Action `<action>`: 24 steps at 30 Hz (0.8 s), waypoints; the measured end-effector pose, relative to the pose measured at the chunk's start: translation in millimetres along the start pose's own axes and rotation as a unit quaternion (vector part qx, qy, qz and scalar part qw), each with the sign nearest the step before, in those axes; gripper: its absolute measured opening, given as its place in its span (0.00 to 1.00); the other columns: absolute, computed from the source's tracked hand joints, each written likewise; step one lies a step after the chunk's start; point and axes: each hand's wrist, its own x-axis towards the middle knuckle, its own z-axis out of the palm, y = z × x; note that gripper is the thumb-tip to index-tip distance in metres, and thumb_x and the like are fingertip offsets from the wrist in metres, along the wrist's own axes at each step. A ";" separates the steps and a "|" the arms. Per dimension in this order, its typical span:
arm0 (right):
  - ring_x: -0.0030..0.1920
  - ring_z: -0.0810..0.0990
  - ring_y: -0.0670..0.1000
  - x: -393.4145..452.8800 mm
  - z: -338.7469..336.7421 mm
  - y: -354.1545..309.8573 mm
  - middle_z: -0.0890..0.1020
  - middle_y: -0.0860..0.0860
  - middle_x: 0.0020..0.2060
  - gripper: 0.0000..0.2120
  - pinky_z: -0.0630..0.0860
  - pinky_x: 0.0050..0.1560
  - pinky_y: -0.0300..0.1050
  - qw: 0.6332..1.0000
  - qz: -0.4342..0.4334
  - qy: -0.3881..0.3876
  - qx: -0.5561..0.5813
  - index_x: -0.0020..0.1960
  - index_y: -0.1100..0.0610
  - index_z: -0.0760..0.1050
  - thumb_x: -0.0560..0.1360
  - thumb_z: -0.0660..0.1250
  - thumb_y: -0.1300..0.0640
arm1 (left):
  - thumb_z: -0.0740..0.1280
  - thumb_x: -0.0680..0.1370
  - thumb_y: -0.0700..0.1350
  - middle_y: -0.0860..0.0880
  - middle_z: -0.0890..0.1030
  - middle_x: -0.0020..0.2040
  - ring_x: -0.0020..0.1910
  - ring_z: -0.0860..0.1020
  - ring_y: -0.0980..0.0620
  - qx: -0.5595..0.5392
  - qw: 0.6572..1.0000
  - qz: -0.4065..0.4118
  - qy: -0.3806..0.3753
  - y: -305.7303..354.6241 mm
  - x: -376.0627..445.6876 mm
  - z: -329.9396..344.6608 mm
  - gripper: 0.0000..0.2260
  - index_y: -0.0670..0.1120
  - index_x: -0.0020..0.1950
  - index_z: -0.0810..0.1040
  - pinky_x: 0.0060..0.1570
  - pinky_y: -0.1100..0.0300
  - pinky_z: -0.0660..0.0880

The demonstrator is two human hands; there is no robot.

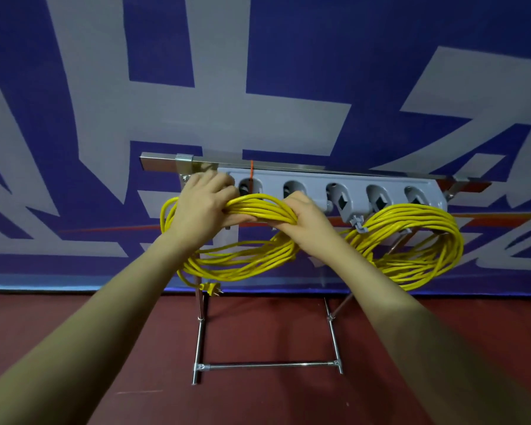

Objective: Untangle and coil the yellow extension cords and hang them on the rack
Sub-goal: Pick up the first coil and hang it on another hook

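Both hands, the left hand (201, 207) and the right hand (307, 220), wrap their grip around the top of a coiled yellow cord (242, 240) against the grey rack (328, 191). At three o'clock from it, a second coil (411, 240) hangs on the rack.

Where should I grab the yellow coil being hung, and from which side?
Grip the bunched top strands of the coil from the front, as the left hand and right hand do: below, the loops hang loose and spread.

No readable text, labels or numbers; the blue banner (288, 72) at 12 o'clock shows only large pale letter-like shapes, cropped and illegible.
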 end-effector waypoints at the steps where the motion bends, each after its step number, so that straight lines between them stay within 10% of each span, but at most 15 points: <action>1: 0.51 0.73 0.55 0.8 1.0 0.4 0.70 0.52 0.45 0.09 0.71 0.53 0.48 1.000 -0.002 0.013 0.011 0.49 0.60 0.78 0.72 0.72 0.58 | 0.59 0.72 0.68 0.43 0.79 0.48 0.50 0.71 0.43 0.000 1.000 -0.008 -0.006 -2.0 -0.2 1.7 0.28 0.43 0.43 0.80 0.47 0.52 0.63; 11: 0.59 0.68 0.48 -10.2 8.9 4.2 0.75 0.49 0.60 0.24 0.60 0.58 0.41 0.987 -0.134 0.067 -0.060 0.70 0.50 0.69 0.76 0.61 0.44 | 0.47 0.76 0.69 0.42 0.73 0.58 0.54 0.68 0.43 -0.079 0.989 -0.016 -0.126 -7.9 -2.8 1.8 0.28 0.55 0.69 0.63 0.51 0.45 0.70; 24: 0.62 0.73 0.47 -18.0 31.7 3.7 0.79 0.51 0.60 0.19 0.61 0.63 0.37 0.977 -0.148 0.144 -0.048 0.65 0.57 0.75 0.77 0.61 0.50 | 0.53 0.83 0.50 0.44 0.75 0.66 0.65 0.70 0.45 -0.029 0.994 0.052 -0.091 -11.0 -34.9 -4.3 0.18 0.46 0.71 0.67 0.58 0.53 0.66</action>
